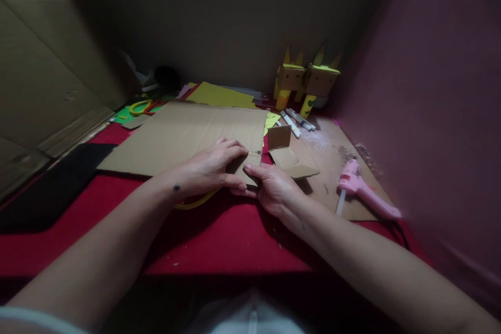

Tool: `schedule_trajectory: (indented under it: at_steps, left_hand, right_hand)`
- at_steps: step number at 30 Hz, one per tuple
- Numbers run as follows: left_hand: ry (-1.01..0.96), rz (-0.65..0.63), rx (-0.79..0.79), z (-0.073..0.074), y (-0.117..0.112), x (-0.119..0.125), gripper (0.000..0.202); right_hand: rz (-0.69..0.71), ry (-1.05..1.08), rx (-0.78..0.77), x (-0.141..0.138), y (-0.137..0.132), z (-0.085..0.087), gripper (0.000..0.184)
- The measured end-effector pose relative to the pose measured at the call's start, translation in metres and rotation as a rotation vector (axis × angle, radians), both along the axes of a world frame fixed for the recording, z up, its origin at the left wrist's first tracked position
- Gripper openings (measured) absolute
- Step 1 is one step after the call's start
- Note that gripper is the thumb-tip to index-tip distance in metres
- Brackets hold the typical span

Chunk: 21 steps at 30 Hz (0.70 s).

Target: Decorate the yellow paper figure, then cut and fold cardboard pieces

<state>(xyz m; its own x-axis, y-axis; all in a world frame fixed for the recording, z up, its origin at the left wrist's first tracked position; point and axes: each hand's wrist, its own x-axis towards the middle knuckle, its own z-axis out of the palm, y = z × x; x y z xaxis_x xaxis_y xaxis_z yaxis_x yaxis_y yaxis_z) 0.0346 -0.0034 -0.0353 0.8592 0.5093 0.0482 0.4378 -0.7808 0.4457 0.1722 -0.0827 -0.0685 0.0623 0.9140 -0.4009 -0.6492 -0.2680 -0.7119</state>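
Note:
A large flat sheet of brown cardboard [188, 133] lies on the red-covered table, its right side near the middle of the view. My left hand [219, 164] is closed on its near right part, the fingers curled over the top and the thumb at the front edge. At the same corner my right hand [276, 188] pinches the sheet, thumb on top and the other fingers underneath. Just beyond my right hand stands a small folded cardboard piece [285, 155] with raised flaps. Part of a yellow loop [198, 202] shows beneath my left wrist.
On a board [321, 141] at right lie a pink glue gun [358, 188] and several markers [296, 122]. Two cardboard animal figures [289, 81] stand behind. Yellow paper [219, 95], scissors [140, 108] and a black sheet [58, 188] are around. A pink wall rises at right.

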Motion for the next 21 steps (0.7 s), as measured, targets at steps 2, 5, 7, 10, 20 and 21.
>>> schedule_trajectory:
  at_steps: [2,5,7,10,20,21]
  left_hand:
    - [-0.019,0.002,-0.011,0.001,0.001,-0.002,0.058]
    - [-0.119,0.112,-0.078,0.006,0.002,-0.007,0.071]
    - [-0.297,0.322,-0.112,0.014,-0.002,-0.013,0.064]
    - [-0.690,0.628,-0.113,0.032,-0.019,-0.026,0.032]
    - [-0.072,0.173,-0.082,0.017,-0.070,-0.087,0.024]
    - [-0.055,0.204,0.053,0.006,-0.065,-0.084,0.025]
  right_hand:
    - [-0.010,-0.003,-0.006,0.001,0.000,-0.001,0.012]
    - [-0.028,-0.004,0.013,0.003,-0.001,-0.002,0.013]
    - [-0.039,-0.007,0.035,0.004,-0.003,-0.001,0.015]
    - [-0.040,-0.016,0.066,0.005,-0.007,0.002,0.016]
    - [-0.019,0.064,0.321,0.006,-0.015,0.022,0.015]
    - [-0.027,0.056,0.341,0.007,-0.015,0.025,0.015]
